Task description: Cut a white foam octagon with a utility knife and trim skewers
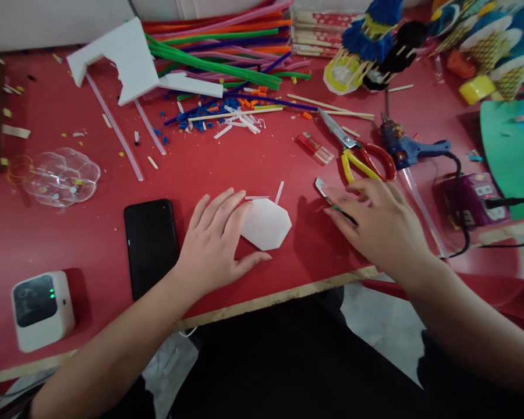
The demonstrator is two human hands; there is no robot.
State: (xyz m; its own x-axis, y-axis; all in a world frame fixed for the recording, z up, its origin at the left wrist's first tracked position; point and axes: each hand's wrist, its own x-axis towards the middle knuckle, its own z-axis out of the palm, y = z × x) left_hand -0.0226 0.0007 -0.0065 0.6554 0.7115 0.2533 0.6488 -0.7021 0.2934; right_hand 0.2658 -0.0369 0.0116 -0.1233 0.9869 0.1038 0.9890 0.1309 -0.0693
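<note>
My left hand lies flat with fingers stretched out on the red table, its fingertips pressing the left edge of a white foam hexagon. My right hand rests to the right of the hexagon, fingers closed around a small utility knife whose blade tip pokes out toward the upper left. Two thin white foam strips lie just above the hexagon.
A black phone lies left of my left hand, a white device at the near left. Scissors, a blue glue gun, a power strip, coloured straws, foam offcuts and a clear plastic tray crowd the back.
</note>
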